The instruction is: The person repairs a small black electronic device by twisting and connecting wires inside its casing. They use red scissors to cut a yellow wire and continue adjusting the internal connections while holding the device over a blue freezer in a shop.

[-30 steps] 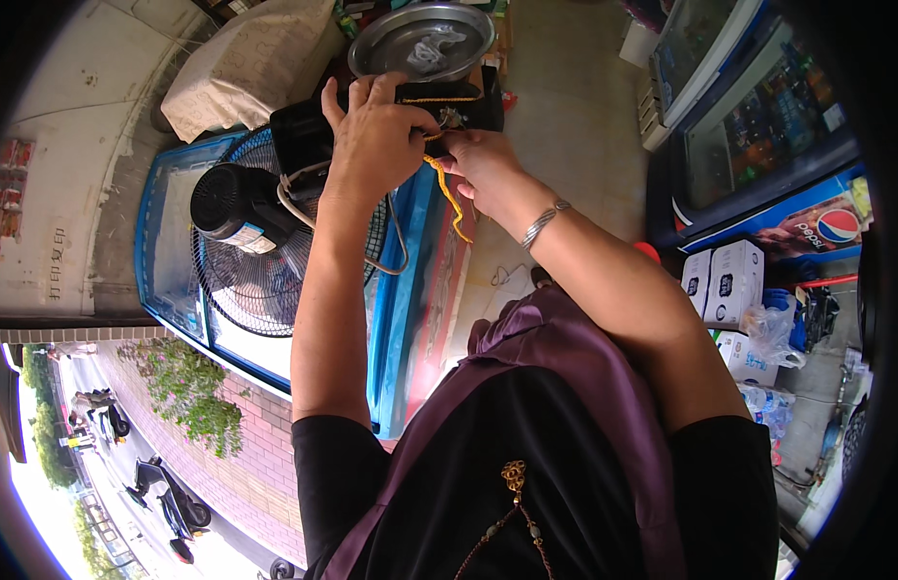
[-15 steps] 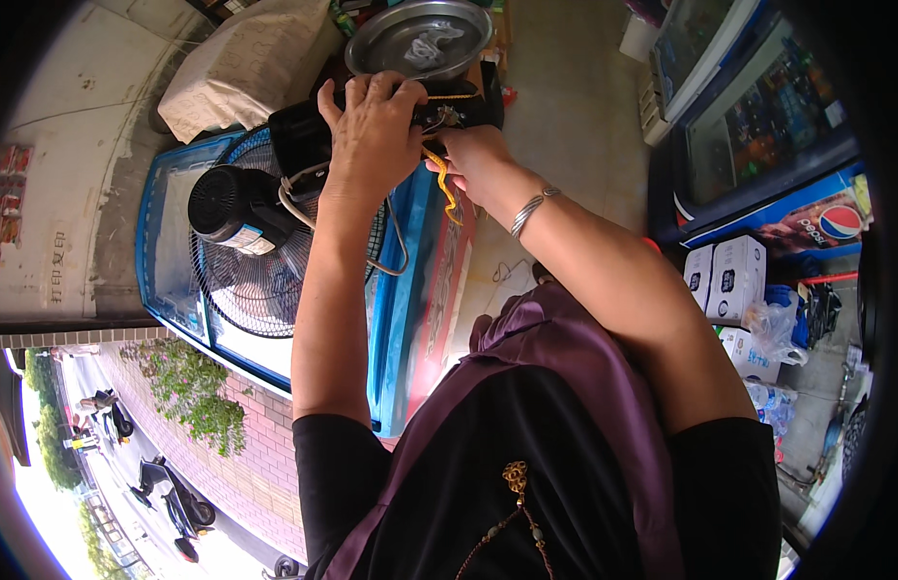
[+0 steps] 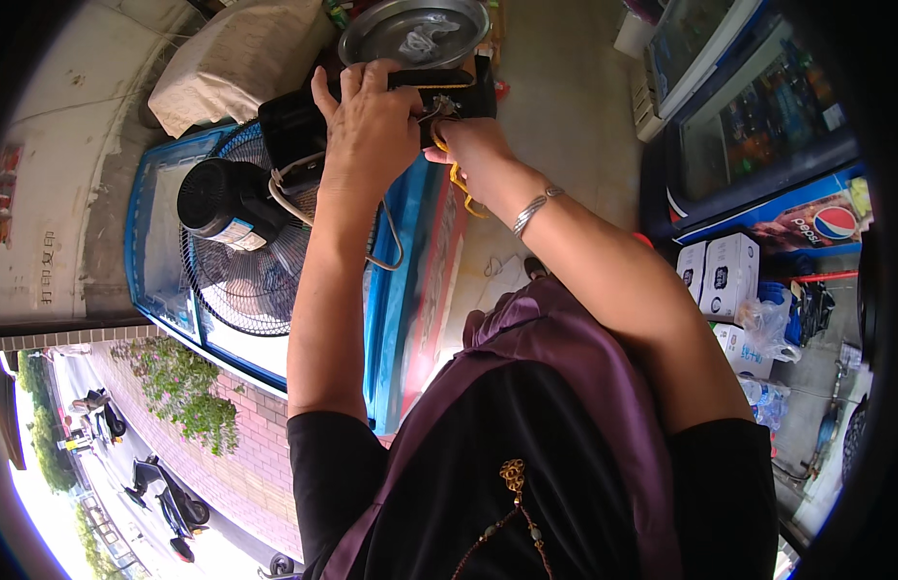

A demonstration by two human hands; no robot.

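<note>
My left hand (image 3: pixel 366 135) rests on a black boxy part (image 3: pixel 292 130) above a black fan (image 3: pixel 234 203), fingers bent over it. My right hand (image 3: pixel 480 159) is closed on a yellow cord (image 3: pixel 469 201) just right of it, with fingertips partly hidden. Small metal fittings (image 3: pixel 443 106) sit on the black part above this hand. A pale cable (image 3: pixel 392 256) loops down beside my left forearm. Beneath the fan is a blue-edged glass-topped case (image 3: pixel 157 227).
A steel basin (image 3: pixel 381 29) and cloth-covered object (image 3: pixel 227 63) are behind. At right stand glass-topped coolers (image 3: pixel 739 135), white cartons (image 3: pixel 729 275) and bagged bottles (image 3: pixel 763 401). At lower left are a plant (image 3: pixel 183 391), pink brick paving (image 3: pixel 265 464) and scooters (image 3: pixel 164 498) on the roadside.
My right hand has moved slightly up, and the yellow cord's hanging tail has drawn up and bunched under it. The whole view has shifted a little.
</note>
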